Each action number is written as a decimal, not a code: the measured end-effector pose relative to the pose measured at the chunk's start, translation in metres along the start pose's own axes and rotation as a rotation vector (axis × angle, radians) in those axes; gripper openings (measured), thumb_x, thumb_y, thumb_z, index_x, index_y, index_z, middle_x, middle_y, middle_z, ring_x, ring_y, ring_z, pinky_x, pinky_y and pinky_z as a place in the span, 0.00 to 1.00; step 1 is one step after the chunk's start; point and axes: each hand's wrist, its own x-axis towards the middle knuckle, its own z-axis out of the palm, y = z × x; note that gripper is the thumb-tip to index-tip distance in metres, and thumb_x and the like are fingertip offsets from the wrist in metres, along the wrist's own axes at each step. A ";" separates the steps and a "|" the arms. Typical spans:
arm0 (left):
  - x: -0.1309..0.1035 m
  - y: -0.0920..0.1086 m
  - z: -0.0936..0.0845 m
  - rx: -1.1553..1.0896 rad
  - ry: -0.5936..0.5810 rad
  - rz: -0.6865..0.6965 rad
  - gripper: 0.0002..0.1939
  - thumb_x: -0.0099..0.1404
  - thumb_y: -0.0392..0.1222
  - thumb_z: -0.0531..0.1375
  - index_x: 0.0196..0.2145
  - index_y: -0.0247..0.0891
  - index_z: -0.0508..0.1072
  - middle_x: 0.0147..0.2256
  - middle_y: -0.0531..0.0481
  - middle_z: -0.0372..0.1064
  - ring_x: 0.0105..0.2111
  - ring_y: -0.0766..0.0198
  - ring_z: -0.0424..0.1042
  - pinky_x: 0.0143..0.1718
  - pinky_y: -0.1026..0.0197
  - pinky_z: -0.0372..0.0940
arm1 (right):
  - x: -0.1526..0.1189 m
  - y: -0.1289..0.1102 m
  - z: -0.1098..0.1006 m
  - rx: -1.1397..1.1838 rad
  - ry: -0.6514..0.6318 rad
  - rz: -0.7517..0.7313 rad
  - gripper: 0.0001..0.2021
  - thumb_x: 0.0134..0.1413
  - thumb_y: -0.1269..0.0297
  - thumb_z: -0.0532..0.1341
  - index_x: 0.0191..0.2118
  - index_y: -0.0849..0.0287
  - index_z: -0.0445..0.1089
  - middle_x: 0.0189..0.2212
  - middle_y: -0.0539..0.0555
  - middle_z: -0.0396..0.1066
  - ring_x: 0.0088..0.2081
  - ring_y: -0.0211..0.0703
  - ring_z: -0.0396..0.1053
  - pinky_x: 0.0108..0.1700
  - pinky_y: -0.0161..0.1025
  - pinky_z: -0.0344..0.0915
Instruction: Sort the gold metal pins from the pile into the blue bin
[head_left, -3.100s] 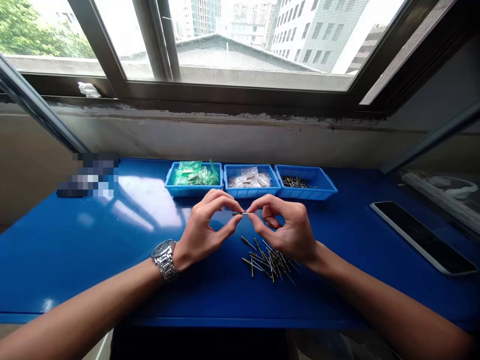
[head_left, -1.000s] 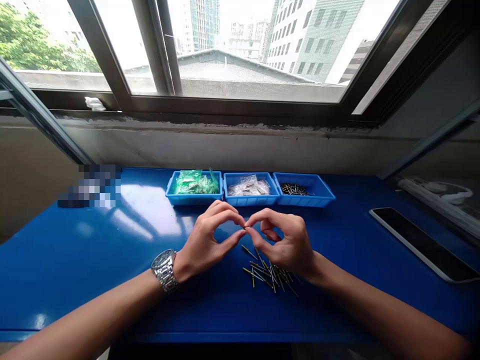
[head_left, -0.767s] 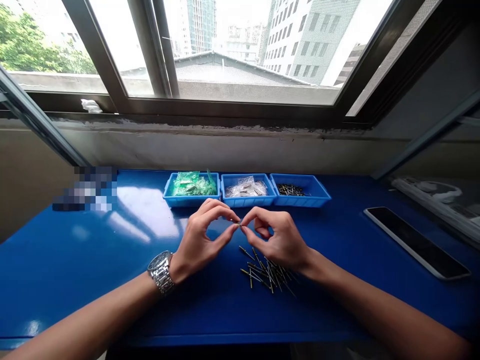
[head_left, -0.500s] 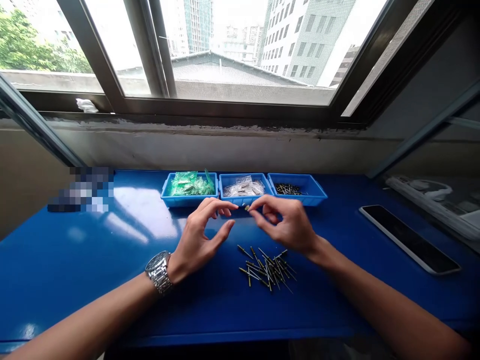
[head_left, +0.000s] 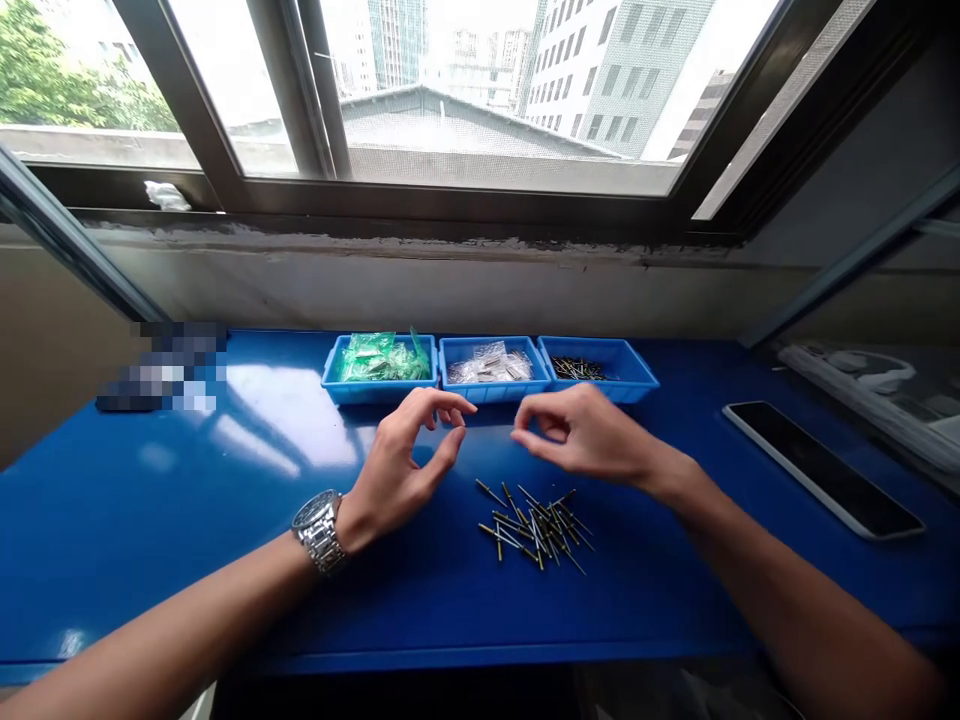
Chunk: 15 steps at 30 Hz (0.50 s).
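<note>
Loose pins: a scattered pile of thin metal pins with brass-coloured ends, lying criss-cross on the table, nearer the wearer than the fingertips of both hands and mostly just below the right hand.
Left hand: the left hand is raised beyond the pile and to its left, thumb and forefinger well parted, with nothing seen between them.
Right hand: the right hand faces it, fingers curled and thumb tip close to the forefinger; whether something small is pinched there I cannot tell.
Watch: a metal wristwatch just behind the left hand.
Blue bins: three in a row beyond the hands; the left bin, with green packets, past the left hand; the middle bin, with clear packets, past the gap between the hands; the right bin, with dark pins, past the right hand.
Phone: a dark-screened phone, well right of the right hand.
Table: a glossy blue table under both hands.
</note>
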 end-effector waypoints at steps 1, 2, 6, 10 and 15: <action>0.000 0.000 0.000 0.003 -0.003 0.000 0.09 0.72 0.35 0.58 0.48 0.39 0.73 0.41 0.48 0.72 0.41 0.62 0.71 0.43 0.57 0.65 | 0.000 -0.008 0.005 -0.002 -0.072 -0.026 0.09 0.61 0.59 0.63 0.34 0.57 0.76 0.20 0.45 0.63 0.22 0.32 0.57 0.26 0.33 0.53; 0.000 0.000 0.000 0.005 -0.005 0.001 0.08 0.72 0.35 0.58 0.48 0.40 0.73 0.41 0.49 0.72 0.41 0.62 0.71 0.43 0.57 0.65 | 0.000 -0.014 0.009 -0.011 -0.132 -0.047 0.08 0.60 0.58 0.64 0.34 0.57 0.76 0.21 0.45 0.65 0.23 0.32 0.58 0.26 0.33 0.53; -0.001 0.000 0.000 0.010 -0.006 0.002 0.08 0.71 0.34 0.58 0.47 0.39 0.73 0.40 0.49 0.72 0.40 0.62 0.70 0.42 0.58 0.65 | -0.001 -0.027 0.017 -0.042 -0.262 -0.068 0.07 0.58 0.59 0.65 0.34 0.55 0.77 0.23 0.46 0.68 0.25 0.33 0.63 0.30 0.33 0.53; -0.001 0.000 0.001 0.009 -0.010 -0.007 0.08 0.71 0.34 0.58 0.46 0.39 0.73 0.40 0.49 0.72 0.39 0.62 0.69 0.42 0.58 0.65 | -0.002 -0.031 0.018 -0.096 -0.274 -0.046 0.05 0.55 0.60 0.66 0.34 0.54 0.77 0.23 0.46 0.70 0.26 0.35 0.65 0.31 0.34 0.52; 0.000 0.001 0.001 -0.002 -0.021 -0.013 0.08 0.72 0.34 0.58 0.46 0.38 0.73 0.40 0.48 0.72 0.39 0.62 0.69 0.42 0.57 0.65 | -0.003 -0.032 0.024 -0.136 -0.253 -0.044 0.04 0.56 0.62 0.66 0.33 0.54 0.76 0.21 0.47 0.71 0.25 0.37 0.65 0.30 0.35 0.50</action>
